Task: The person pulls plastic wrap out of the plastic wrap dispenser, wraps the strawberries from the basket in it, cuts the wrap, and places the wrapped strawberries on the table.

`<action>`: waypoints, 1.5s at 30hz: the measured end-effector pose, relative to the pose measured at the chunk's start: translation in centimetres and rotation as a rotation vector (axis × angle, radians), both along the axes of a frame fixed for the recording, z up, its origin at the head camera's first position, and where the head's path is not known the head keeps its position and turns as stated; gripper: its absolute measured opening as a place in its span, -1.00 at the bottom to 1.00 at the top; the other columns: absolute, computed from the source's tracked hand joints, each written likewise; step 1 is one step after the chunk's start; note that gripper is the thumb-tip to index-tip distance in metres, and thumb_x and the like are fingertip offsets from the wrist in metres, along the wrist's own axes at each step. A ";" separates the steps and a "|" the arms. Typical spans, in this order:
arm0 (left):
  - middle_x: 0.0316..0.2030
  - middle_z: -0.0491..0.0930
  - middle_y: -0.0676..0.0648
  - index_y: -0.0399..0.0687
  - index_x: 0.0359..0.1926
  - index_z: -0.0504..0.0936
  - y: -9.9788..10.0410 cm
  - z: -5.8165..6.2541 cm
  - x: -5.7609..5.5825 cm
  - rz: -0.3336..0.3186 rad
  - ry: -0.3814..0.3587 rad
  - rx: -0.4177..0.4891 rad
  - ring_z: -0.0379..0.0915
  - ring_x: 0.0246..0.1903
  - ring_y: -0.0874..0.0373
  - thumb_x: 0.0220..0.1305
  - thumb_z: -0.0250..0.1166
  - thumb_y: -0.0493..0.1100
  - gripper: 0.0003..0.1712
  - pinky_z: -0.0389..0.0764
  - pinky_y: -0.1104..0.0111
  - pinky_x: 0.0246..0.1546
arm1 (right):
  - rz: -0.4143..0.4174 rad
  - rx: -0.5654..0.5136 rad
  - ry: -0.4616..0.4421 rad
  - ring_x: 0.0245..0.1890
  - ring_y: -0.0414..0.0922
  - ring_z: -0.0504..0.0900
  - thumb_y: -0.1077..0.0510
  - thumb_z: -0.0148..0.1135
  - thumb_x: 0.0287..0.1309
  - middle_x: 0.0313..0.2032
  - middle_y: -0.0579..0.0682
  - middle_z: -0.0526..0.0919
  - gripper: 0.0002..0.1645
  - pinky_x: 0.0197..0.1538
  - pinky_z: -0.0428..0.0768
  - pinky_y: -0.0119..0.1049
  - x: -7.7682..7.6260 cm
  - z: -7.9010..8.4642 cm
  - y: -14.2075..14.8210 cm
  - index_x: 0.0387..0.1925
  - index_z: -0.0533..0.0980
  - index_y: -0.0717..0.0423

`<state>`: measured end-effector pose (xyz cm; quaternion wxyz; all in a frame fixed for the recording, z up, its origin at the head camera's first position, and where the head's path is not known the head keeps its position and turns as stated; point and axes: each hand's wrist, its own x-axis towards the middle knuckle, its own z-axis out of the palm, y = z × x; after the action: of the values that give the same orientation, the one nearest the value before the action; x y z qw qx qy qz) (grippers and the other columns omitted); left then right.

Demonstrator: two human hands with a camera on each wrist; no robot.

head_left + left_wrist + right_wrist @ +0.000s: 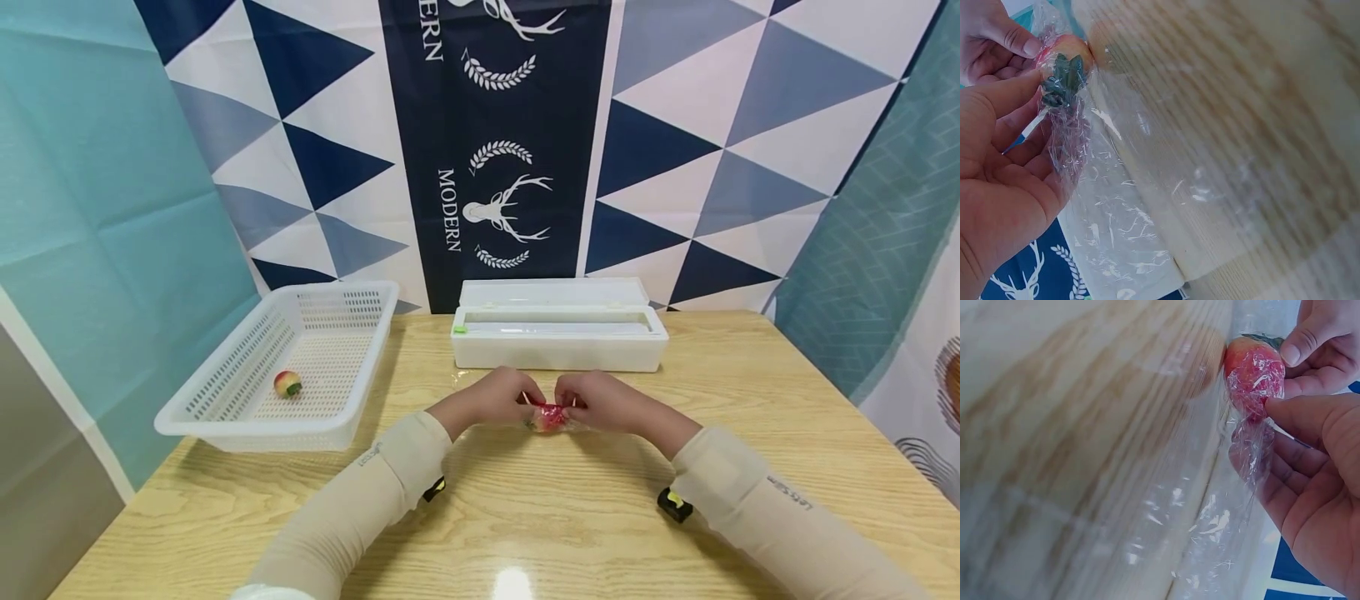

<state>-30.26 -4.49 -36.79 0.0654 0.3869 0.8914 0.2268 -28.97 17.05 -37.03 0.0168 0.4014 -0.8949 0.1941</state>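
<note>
A small red-and-yellow fruit with green leaves, peach-like in shape (551,418), is wrapped in clear cling film (1113,219) just above the wooden table. My left hand (498,397) pinches the film-wrapped fruit at its leafy end. At the pointed red end, my right hand (603,403) pinches it too, thumb against the film. Both wrist views show crinkled film gathered over the curled fingers, and the loose sheet spreads across the wood. Behind the hands stands a long white film box (558,353), lid raised, with a roll inside.
On the left, a white plastic basket (258,429) holds a similar red-and-yellow fruit (287,383) with green leaves. The wooden table (555,517) extends toward me. A patterned cloth (517,108) hangs behind the table's far edge.
</note>
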 end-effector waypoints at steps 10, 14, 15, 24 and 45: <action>-0.25 0.61 0.03 -0.09 -0.17 0.72 0.2 0.3 0.5 0.040 0.217 -0.105 0.45 -0.24 0.24 0.25 0.33 -0.19 -0.85 0.48 0.49 -0.17 | -0.084 0.023 0.074 -0.18 0.02 0.59 0.28 0.44 -0.01 -0.21 0.03 0.62 -0.70 -0.08 0.58 -0.09 0.7 0.6 -0.4 -0.18 0.58 0.19; -0.33 0.56 0.07 -0.02 -0.28 0.68 0.4 0.3 1.0 0.006 0.286 -0.130 0.38 -0.32 0.27 0.15 0.41 -0.12 -0.87 0.43 0.52 -0.26 | -0.061 0.044 0.100 -0.22 -0.06 0.55 0.28 0.52 -0.12 -0.26 -0.02 0.60 -0.65 -0.07 0.56 -0.11 0.6 0.4 -0.5 -0.23 0.59 0.15; -0.34 0.54 0.09 -0.01 -0.29 0.67 0.4 0.2 1.0 -0.002 0.301 -0.143 0.37 -0.34 0.28 0.13 0.44 -0.10 -0.84 0.42 0.53 -0.28 | -0.050 0.054 0.109 -0.23 -0.09 0.54 0.28 0.53 -0.14 -0.28 -0.04 0.59 -0.64 -0.08 0.56 -0.13 0.5 0.3 -0.6 -0.24 0.59 0.15; -0.37 0.53 0.14 -0.02 -0.27 0.64 0.7 -0.6 0.2 -0.015 0.301 -0.171 0.36 -0.36 0.30 0.04 0.50 -0.12 -0.75 0.43 0.52 -0.26 | -0.043 0.055 0.088 -0.41 -0.23 0.46 0.19 0.49 -0.01 -0.41 -0.19 0.56 -0.77 -0.27 0.52 -0.30 -0.1 -0.8 -1.1 -0.32 0.57 0.07; -0.18 0.60 0.04 -0.03 -0.13 0.66 0.3 -0.1 -1.1 0.054 0.238 -0.087 0.47 -0.14 0.20 0.34 0.28 -0.16 -0.87 0.47 0.45 -0.03 | -0.146 -0.005 -0.146 -0.42 -0.23 0.49 0.25 0.18 0.27 -0.43 -0.14 0.60 -0.94 -0.31 0.51 -0.30 -1.6 -0.1 0.0 -0.25 0.56 0.15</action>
<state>-31.40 -4.16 -36.92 -0.0304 0.3836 0.9120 0.1422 -30.53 17.05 -37.15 -0.0332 0.3201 -0.9201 0.2235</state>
